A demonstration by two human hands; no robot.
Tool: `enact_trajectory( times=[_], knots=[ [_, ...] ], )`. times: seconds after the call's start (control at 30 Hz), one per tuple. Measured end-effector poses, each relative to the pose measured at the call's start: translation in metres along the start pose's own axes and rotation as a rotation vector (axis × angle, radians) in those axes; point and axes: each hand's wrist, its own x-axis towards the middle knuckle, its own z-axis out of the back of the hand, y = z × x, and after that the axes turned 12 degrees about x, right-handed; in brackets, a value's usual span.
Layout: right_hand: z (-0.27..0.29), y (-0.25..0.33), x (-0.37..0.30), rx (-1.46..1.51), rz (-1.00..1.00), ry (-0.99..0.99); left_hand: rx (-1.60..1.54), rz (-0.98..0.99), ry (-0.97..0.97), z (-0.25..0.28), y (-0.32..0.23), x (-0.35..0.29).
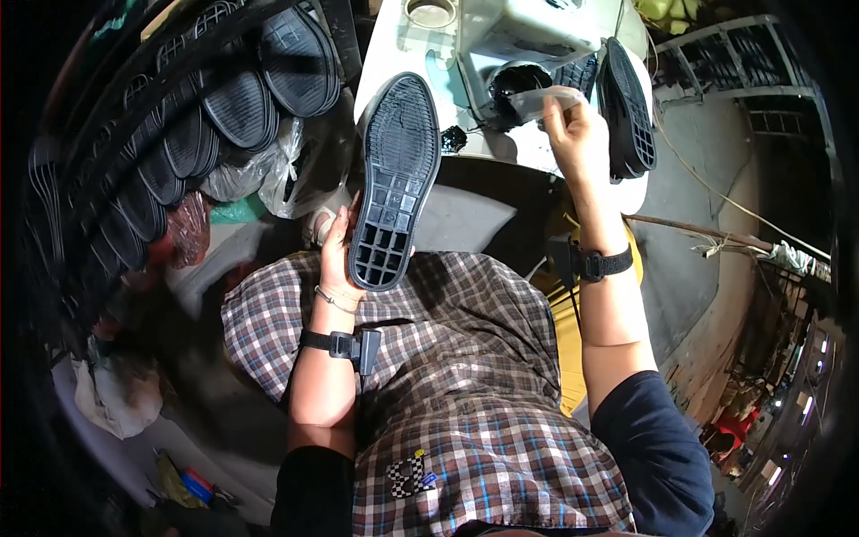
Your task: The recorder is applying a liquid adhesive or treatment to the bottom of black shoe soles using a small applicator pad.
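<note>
A black shoe sole (400, 170) with a ribbed front and a grid of square hollows at the heel is in my left hand (336, 255). My thumb lies along its left edge; the other fingers are mostly hidden behind it. My right hand (580, 139) pinches a pale, translucent flat strip (530, 106), whose kind I cannot make out. The strip's far end reaches the dark mouth of a cut-open white container (537, 36), where glossy black matter (514, 85) coats the inside. More black soles (629, 112) stand just right of my right hand.
A white table (371, 54) holds the container and a round tin (429, 12). Beside it is a black smear (454, 139). Rows of black soles (237, 103) hang or stack at left above plastic bags (286, 170). A yellow stool (570, 331) shows beside my apron (465, 385).
</note>
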Motion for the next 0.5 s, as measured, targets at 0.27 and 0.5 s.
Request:
enact_trajectory(
  times=[0.27,0.5],
  knots=[
    [0.007,0.027,-0.02,0.809,-0.611,0.16,0.022,0.034,-0.13,0.002,0.0,0.001],
    [-0.096,0.045,-0.037,0.933,-0.478,0.237,0.024,0.025,-0.099,-0.001,-0.002,0.002]
  ],
)
